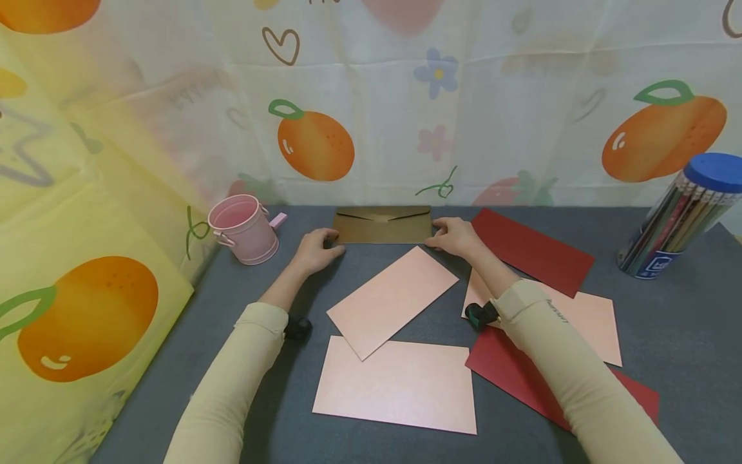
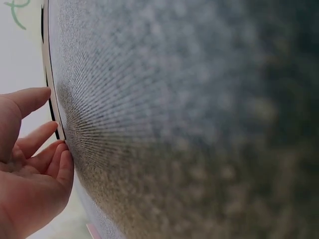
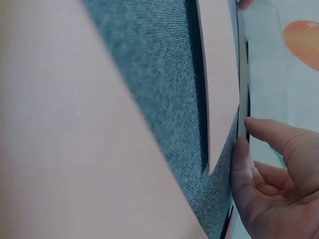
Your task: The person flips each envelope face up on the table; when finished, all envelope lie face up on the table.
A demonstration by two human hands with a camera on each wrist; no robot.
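Observation:
A gold-brown envelope [image 1: 382,231] lies flap side up at the back of the table, against the curtain. At its left end is my left hand [image 1: 315,252], thumb and fingers at the near corner. My right hand [image 1: 456,236] holds the opposite end, with the thumb by the lower corner and a finger along the side. Seen edge-on in the left wrist view, the envelope [image 2: 52,97] has the thumb and curled fingertips at its end. The right wrist view shows its edge [image 3: 242,94] at the right thumb and forefinger.
Two pale pink envelopes [image 1: 394,301] overlap in front. Under my right forearm lie a red envelope [image 1: 536,251], another pink one [image 1: 597,325] and another red one [image 1: 516,367]. A pink bucket [image 1: 246,232] stands left; a blue-lidded jar of pencils [image 1: 678,219] stands right.

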